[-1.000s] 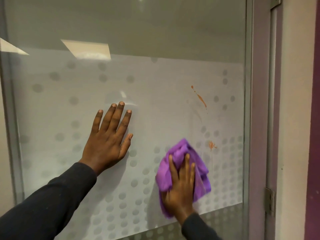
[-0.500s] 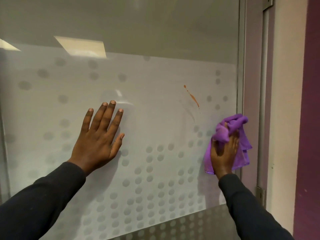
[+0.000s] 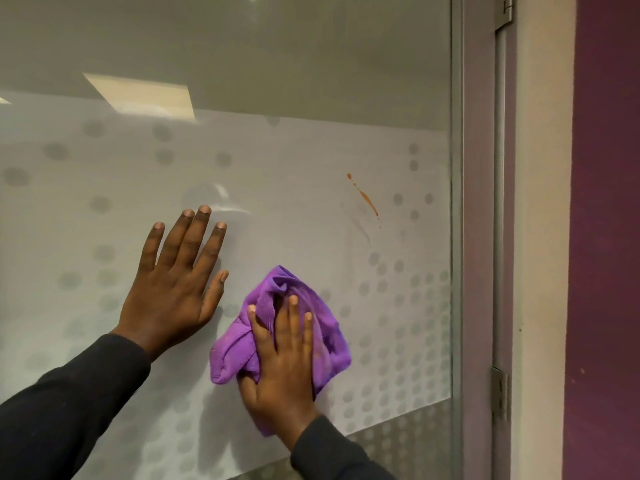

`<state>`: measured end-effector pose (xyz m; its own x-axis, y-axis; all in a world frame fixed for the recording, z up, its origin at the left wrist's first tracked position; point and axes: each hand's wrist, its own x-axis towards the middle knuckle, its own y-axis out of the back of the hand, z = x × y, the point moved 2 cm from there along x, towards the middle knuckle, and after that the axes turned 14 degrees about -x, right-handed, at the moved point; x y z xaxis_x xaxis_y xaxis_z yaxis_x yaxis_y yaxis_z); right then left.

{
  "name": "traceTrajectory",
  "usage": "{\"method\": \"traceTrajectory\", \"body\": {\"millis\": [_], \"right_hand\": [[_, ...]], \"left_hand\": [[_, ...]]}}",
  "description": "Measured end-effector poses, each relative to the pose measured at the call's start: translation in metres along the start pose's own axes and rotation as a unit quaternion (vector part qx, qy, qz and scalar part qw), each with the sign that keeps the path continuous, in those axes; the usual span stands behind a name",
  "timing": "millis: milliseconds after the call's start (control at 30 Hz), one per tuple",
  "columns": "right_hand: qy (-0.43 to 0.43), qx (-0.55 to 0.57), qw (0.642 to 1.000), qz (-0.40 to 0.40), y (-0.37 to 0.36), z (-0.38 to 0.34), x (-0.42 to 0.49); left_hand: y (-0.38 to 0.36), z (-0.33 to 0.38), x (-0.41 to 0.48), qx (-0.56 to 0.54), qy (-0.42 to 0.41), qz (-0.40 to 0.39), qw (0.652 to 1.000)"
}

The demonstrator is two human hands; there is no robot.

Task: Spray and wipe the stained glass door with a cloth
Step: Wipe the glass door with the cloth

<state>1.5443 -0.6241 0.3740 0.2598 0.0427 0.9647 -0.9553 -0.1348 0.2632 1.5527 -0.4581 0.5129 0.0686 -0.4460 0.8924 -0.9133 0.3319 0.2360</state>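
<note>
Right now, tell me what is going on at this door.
A person is wiping the frosted glass door. Their right hand presses a crumpled purple cloth against the pane with straight fingers, while the left hand lies flat on the glass just to its left. An orange streak, above and to the right of the cloth, is not yet wiped off.

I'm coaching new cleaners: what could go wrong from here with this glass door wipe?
The purple cloth under the right hand sits below and left of the orange streak, so a sideways pass could miss it. The left hand lies flat on the glass door and may leave prints.
</note>
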Motion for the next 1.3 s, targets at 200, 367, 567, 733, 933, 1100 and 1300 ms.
{"method": "traceTrajectory", "body": {"millis": [200,367,567,733,933,1100,1300], "right_hand": [[-0.039,-0.016,0.998,0.052,0.018,0.086,0.050],[-0.230,-0.029,0.969,0.089,0.045,0.199,0.081],[-0.310,0.058,0.948,0.051,0.055,0.230,0.131],[-0.258,0.137,0.950,0.111,0.067,0.185,0.184],[0.033,0.132,0.985,0.108,0.059,0.083,0.192],[0.245,0.040,0.968,0.033,0.038,0.092,0.116],[0.035,0.008,0.998,0.047,0.058,0.207,0.114]], "left_hand": [[0.000,0.000,0.000,-0.006,0.002,-0.002,1.000],[0.000,0.000,-0.001,-0.002,0.005,-0.010,1.000],[0.000,0.001,0.000,0.004,0.007,-0.011,1.000],[0.000,0.001,0.000,0.008,0.010,-0.016,1.000],[0.000,0.001,0.000,0.009,0.007,-0.012,1.000],[0.001,0.001,0.000,0.006,0.007,-0.009,1.000],[0.001,0.002,-0.001,0.010,0.010,-0.017,1.000]]}}
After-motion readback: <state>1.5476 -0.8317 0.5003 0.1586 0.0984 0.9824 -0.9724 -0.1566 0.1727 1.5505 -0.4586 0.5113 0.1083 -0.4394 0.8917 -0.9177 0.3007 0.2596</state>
